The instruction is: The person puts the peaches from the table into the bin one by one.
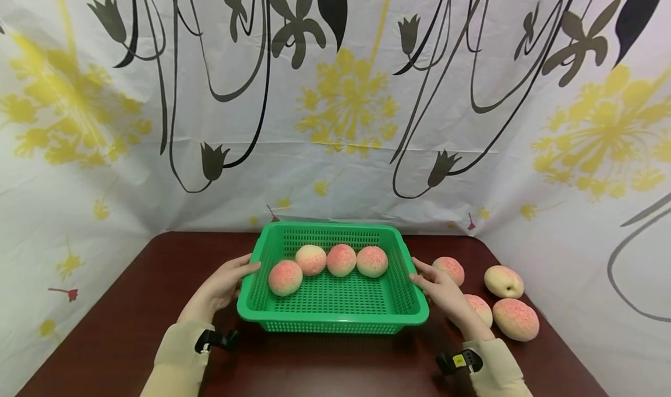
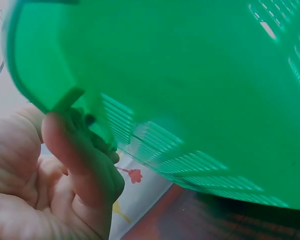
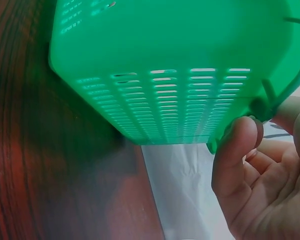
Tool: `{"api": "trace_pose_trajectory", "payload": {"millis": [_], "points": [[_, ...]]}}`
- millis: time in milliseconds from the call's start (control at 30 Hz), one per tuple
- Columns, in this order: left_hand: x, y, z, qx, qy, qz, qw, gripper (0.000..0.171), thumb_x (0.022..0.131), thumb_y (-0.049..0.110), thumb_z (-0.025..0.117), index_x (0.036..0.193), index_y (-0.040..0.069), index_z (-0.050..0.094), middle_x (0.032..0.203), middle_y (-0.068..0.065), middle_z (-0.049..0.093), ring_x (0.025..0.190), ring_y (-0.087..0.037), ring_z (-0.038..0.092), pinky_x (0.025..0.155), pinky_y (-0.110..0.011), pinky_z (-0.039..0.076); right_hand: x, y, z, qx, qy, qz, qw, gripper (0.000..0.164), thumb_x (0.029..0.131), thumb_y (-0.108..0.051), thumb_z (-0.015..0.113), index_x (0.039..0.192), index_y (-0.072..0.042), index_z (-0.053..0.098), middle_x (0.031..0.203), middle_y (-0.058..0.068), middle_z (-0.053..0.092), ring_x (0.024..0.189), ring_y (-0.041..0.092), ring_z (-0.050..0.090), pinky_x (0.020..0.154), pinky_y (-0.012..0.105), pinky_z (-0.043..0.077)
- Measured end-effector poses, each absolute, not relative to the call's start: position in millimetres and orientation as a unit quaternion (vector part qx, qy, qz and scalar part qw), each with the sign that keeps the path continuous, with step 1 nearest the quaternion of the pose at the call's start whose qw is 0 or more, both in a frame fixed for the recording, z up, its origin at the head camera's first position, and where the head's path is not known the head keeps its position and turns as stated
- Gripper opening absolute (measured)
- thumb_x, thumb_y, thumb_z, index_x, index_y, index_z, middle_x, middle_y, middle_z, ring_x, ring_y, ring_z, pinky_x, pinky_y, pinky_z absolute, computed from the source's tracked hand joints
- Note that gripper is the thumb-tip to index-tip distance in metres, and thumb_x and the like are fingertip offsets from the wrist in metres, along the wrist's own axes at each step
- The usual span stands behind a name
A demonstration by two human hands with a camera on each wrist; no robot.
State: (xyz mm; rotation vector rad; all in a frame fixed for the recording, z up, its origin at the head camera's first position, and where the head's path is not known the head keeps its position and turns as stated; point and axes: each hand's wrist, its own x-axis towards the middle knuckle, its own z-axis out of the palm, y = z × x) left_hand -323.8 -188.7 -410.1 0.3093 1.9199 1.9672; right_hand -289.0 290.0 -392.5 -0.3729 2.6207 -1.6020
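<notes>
A green plastic basket [image 1: 335, 317] with slotted walls is held between both hands over the dark red table. My left hand [image 1: 224, 282] grips its left rim, thumb on top; in the left wrist view the curled fingers [image 2: 85, 170] come up under the rim. On the opposite side my right hand [image 1: 439, 289] grips the right rim, its fingers [image 3: 235, 155] bent beneath the edge in the right wrist view. Inside the basket lie several peaches: one peach [image 1: 285, 278] at the left, the others, such as the middle peach [image 1: 341, 260], in a row toward the back.
To the right of the basket several more peaches sit on the table [image 1: 126, 304], among them a large peach [image 1: 516, 319] and a yellowish peach [image 1: 504, 282]; the right forearm passes close by them. A patterned white cloth [image 1: 346, 193] hangs behind the table and along its sides.
</notes>
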Motion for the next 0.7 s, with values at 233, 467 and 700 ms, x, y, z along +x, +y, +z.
{"api": "trace_pose_trajectory", "payload": {"millis": [233, 467, 700], "points": [[-320, -198, -412, 0.099, 0.669, 0.715, 0.180, 0.066, 0.103, 0.030, 0.051, 0.155, 0.007, 0.018, 0.105, -0.013, 0.066, 0.077, -0.016, 0.069, 0.062, -0.031, 0.055, -296, 283, -384, -0.134, 0.849, -0.508, 0.047, 0.064, 0.100, -0.032, 0.056, 0.152, -0.005, 0.030, 0.089, 0.011, 0.059, 0.066, 0.021, 0.052, 0.061, 0.035, 0.047], [-321, -203, -417, 0.116, 0.651, 0.725, 0.191, 0.065, 0.104, 0.029, 0.049, 0.155, 0.005, 0.017, 0.109, -0.014, 0.065, 0.081, -0.016, 0.069, 0.066, -0.031, 0.056, -305, 283, -378, -0.194, 0.860, -0.468, 0.055, 0.060, 0.102, -0.023, 0.054, 0.148, 0.007, 0.031, 0.069, 0.009, 0.056, 0.051, 0.020, 0.045, 0.051, 0.034, 0.044], [-319, -204, -420, 0.114, 0.647, 0.731, 0.186, 0.065, 0.103, 0.028, 0.050, 0.155, 0.005, 0.018, 0.113, -0.015, 0.064, 0.084, -0.017, 0.069, 0.067, -0.031, 0.056, -312, 288, -364, -0.200, 0.903, -0.377, 0.051, 0.056, 0.099, -0.027, 0.059, 0.141, 0.006, 0.044, 0.084, 0.006, 0.065, 0.048, 0.020, 0.052, 0.045, 0.040, 0.049]]}}
